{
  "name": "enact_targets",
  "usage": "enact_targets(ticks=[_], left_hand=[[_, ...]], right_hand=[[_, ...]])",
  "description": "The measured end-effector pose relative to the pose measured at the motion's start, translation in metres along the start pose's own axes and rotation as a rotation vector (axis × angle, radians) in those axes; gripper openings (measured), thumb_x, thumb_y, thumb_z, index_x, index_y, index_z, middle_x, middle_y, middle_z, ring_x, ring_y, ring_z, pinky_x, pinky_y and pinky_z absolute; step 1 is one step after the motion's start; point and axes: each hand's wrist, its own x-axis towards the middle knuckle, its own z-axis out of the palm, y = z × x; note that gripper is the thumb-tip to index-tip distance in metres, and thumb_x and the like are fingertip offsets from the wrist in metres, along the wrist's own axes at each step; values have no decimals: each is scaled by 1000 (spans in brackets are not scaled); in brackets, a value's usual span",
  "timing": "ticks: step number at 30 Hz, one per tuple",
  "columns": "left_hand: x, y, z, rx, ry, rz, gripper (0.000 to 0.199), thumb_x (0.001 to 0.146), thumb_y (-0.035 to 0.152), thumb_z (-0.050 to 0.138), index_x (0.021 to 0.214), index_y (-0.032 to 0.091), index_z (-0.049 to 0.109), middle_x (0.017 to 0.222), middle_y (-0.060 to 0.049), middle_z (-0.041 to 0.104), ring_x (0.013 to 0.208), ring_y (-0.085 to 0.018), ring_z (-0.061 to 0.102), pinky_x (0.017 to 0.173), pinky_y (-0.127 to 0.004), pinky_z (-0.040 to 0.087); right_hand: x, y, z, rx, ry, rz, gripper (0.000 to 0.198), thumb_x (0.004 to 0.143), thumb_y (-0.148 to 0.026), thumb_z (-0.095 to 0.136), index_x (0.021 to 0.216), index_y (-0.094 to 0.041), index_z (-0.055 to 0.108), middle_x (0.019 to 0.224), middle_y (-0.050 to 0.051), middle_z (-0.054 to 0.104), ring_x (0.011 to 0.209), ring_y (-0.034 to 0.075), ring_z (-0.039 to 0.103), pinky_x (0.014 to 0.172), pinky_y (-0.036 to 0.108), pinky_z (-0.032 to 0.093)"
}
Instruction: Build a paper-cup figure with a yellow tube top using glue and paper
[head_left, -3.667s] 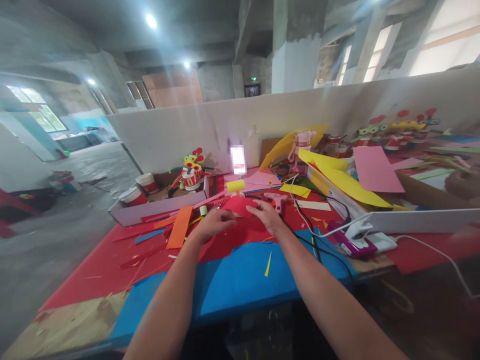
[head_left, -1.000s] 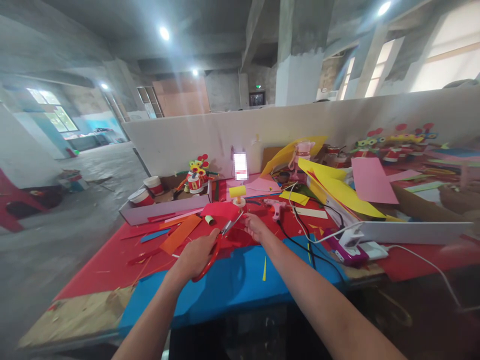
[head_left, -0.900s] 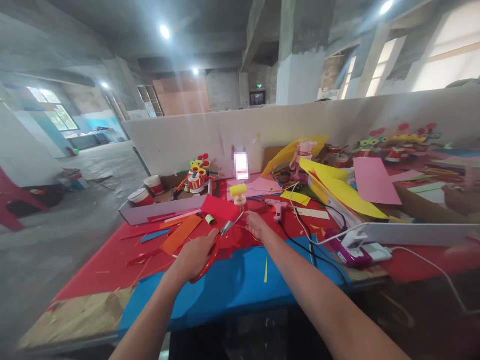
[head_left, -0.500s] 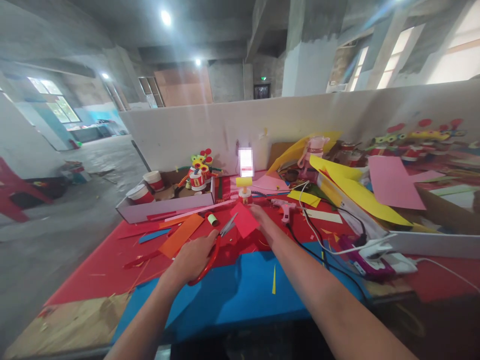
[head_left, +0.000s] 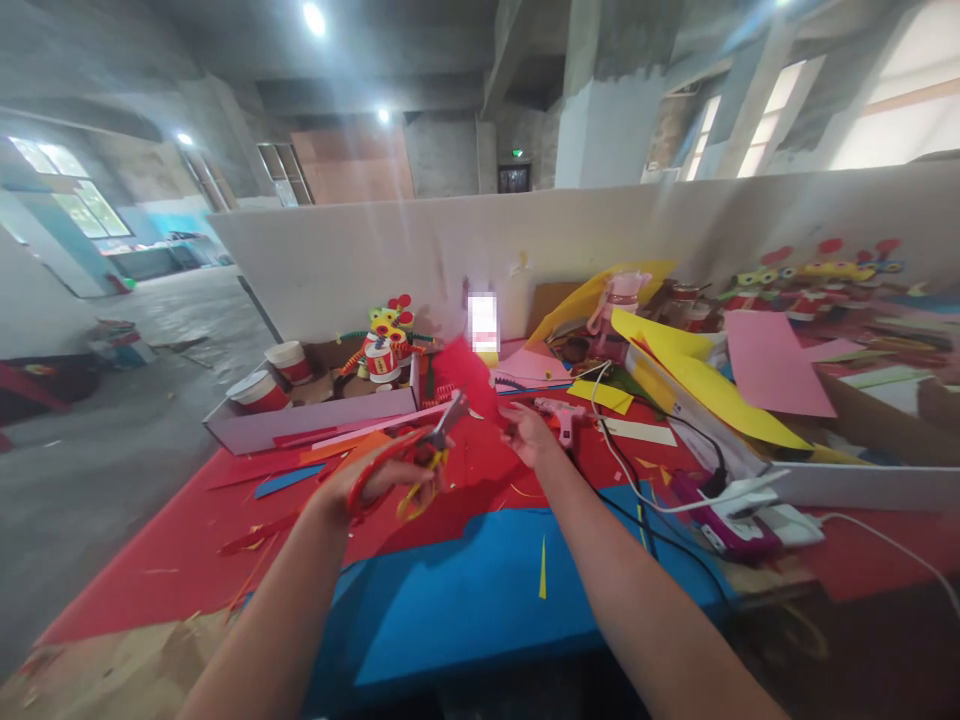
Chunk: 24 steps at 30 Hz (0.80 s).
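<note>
My left hand [head_left: 397,475] is wrapped round the handles of a pair of scissors [head_left: 448,415], red on one side and yellow on the other. The blades point up and away, close to the left edge of a piece of red paper [head_left: 469,375]; I cannot tell whether they touch it. My right hand [head_left: 527,432] pinches that paper by its lower right part. The paper is raised, tilted and blurred, and it hides part of the table behind it. A pink glue gun [head_left: 562,415] lies just right of my right hand.
To the left a white box [head_left: 352,418] holds paper cups [head_left: 289,362] and a cup figure [head_left: 384,355]. Blue sheet [head_left: 465,590] covers the near table. At right are a purple power strip [head_left: 720,520], trailing cables and yellow sheets [head_left: 712,385]. A white partition [head_left: 360,250] stands behind.
The red paper has been lifted and turned, now rising to the upper left of my right hand. My left hand has rotated, swinging the scissors upward and showing the yellow handle.
</note>
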Motion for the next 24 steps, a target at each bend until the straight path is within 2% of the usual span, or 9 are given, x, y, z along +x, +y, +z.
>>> enact_targets(ticks=[1,3,7,9,11,14,16,20,24], left_hand=[[10,3,0,-163,-56,37,61,77,38,53,134,18,44,93,-10,69,70,-20,65,65,-33,50],[30,9,3,-353,-89,116,66,76,37,54,138,18,38,96,-12,67,70,-20,64,65,-34,49],[53,9,16,-380,10,204,66,77,33,52,138,17,34,99,-12,65,64,-17,60,62,-32,48],[54,1,22,-247,127,217,62,79,32,50,137,18,32,100,-10,65,64,-15,59,62,-30,47],[50,-7,25,13,183,222,55,81,32,51,133,19,39,97,-7,65,69,-14,58,65,-28,47],[44,-10,27,425,120,220,40,84,31,50,122,20,50,92,-7,66,81,-19,61,73,-28,46],[42,-7,28,612,104,179,36,86,29,47,120,21,51,95,-8,67,87,-22,62,74,-29,45],[41,2,31,822,125,52,36,87,25,41,122,20,48,100,-12,68,92,-27,64,73,-31,43],[40,5,32,886,153,-5,36,88,25,37,122,19,48,98,-13,68,92,-29,64,70,-32,41]], right_hand=[[-4,-2,-3,24,14,-11,27,62,-18,73,78,-22,51,55,-9,57,41,6,44,37,17,29],[-10,-5,-8,66,12,-29,30,60,-20,74,78,-22,49,54,-10,54,37,4,36,35,17,24],[-14,-9,-13,124,17,-126,35,59,-28,76,75,-23,46,51,-12,48,34,3,30,33,17,21],[-13,-11,-13,128,80,-228,37,58,-33,77,76,-23,47,53,-11,51,35,3,33,34,17,24],[-12,-13,-12,92,134,-340,37,58,-38,78,77,-22,50,51,-10,51,37,4,36,36,18,28],[-13,-15,-10,11,152,-469,37,59,-43,77,77,-20,55,44,-11,45,37,5,37,37,18,28],[-14,-15,-9,-31,142,-503,37,59,-46,76,74,-19,55,41,-11,44,37,6,37,37,18,27],[-16,-16,-10,-57,169,-524,36,60,-47,74,72,-19,56,40,-10,44,36,6,37,37,19,26],[-18,-18,-10,-84,222,-580,32,64,-46,72,70,-19,56,40,-9,44,37,6,37,39,19,27]])
